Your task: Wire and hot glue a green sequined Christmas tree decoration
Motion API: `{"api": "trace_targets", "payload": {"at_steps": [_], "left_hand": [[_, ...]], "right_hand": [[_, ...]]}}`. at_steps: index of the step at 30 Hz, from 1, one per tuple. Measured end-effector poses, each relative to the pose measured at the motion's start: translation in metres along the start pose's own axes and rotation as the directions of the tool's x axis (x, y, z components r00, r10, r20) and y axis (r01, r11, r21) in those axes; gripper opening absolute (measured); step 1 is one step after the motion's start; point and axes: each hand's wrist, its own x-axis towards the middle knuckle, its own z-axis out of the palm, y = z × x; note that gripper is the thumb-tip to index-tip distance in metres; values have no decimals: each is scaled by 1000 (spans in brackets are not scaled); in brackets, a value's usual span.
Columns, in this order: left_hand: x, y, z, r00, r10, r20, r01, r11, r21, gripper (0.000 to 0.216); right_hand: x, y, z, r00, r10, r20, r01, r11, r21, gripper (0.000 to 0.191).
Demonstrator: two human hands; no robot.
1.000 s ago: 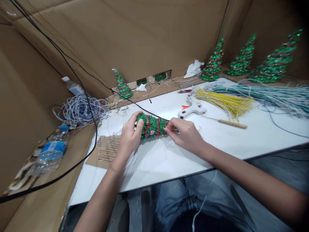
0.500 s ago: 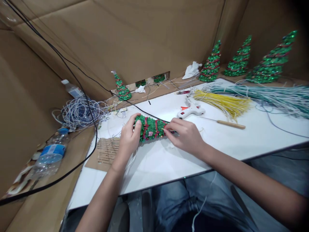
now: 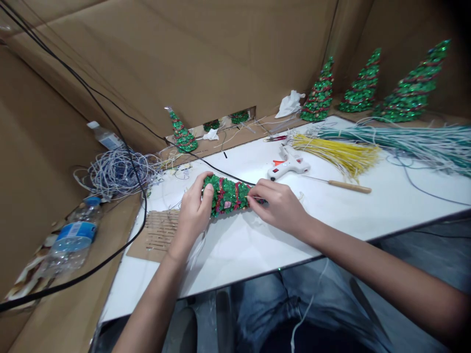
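A small green Christmas tree (image 3: 230, 197) of glossy beads lies on its side just over the white table (image 3: 221, 267), wound with red garland and bearing a pink piece on its side. My left hand (image 3: 196, 206) is closed around its wide base, thumb on top. At the narrow end, my right hand (image 3: 275, 203) pinches a thin, pale, string-like bit against the tree; its fingers cover much of the tip. White strands hang below the base by my left wrist.
Behind my hands lie a white glue gun (image 3: 289, 166), a wooden-handled awl (image 3: 349, 187) and yellow wires (image 3: 336, 153). Finished-looking trees (image 3: 320, 93) stand at the back. A black cable (image 3: 144, 196) crosses the left, near tangled wire (image 3: 114, 171), a plastic bottle (image 3: 75, 235) and slotted cardboard (image 3: 158, 233).
The whole view has shifted slightly, so everything sits a little further left. Both hands keep their hold on the tree; the right fingertips have barely moved along it.
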Motion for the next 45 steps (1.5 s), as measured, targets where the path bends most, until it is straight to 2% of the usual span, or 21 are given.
{"api": "trace_targets", "payload": {"at_steps": [8, 13, 23, 29, 35, 45], "left_hand": [[-1, 2, 2, 1000, -7, 8, 7, 1000, -26, 35], [-2, 1, 2, 999, -32, 4, 32, 999, -12, 36], [-1, 4, 1, 1000, 15, 25, -14, 999, -37, 37], [-1, 4, 2, 1000, 20, -1, -20, 999, -50, 36], [-2, 4, 3, 1000, 7, -14, -8, 999, -53, 36], [-3, 6, 3, 1000, 17, -18, -18, 999, -41, 35]], "right_hand": [[-1, -4, 0, 999, -19, -39, 18, 999, -38, 17], [-2, -4, -1, 996, -91, -20, 90, 994, -62, 22], [-6, -5, 0, 988, -155, 14, 156, 975, -156, 27], [-5, -5, -1, 993, -114, -5, 113, 986, -126, 26], [-3, -4, -6, 997, -66, -26, 65, 996, -61, 12], [-4, -5, -5, 995, -103, -16, 103, 994, -22, 18]]}}
